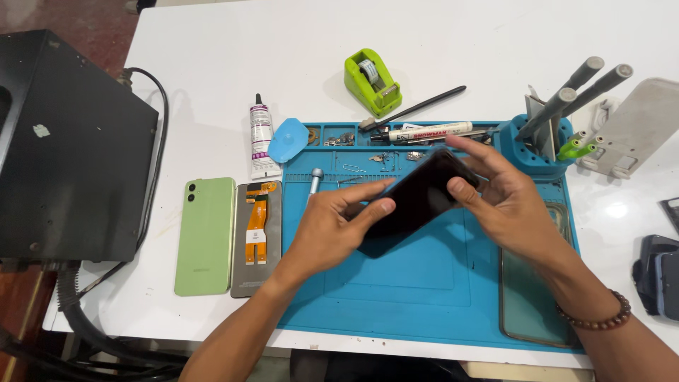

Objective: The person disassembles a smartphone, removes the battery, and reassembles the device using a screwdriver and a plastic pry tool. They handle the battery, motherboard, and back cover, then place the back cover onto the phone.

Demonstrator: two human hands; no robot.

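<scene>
Both hands hold one dark smartphone (419, 200) tilted above the blue silicone repair mat (424, 283), clear of its surface. The left hand (332, 230) closes its fingers around the phone's lower end, thumb lying on the glass face. The right hand (506, 205) grips the upper end, thumb pressed on the face and fingers curled behind the top edge; a beaded bracelet (601, 318) circles that wrist.

Handling, as judged: the phone is a thin, rigid, light slab with a glossy face, likely slippery and liable to crack if bent. It is best taken along its long edges or at the two ends, as here, rather than by pressing the middle of the glass.

Count of items: one held phone; one pale green phone (205, 237) lying back up on the white table (247, 56), left of the mat; one screen module (256, 237) with an orange flex cable just beside it; one clear phone case (534, 297) on the mat's right side; one glue tube (261, 138); one green tape dispenser (373, 81); one marker pen (428, 131); one blue tool holder (530, 152) bearing three grey-handled tools.
</scene>
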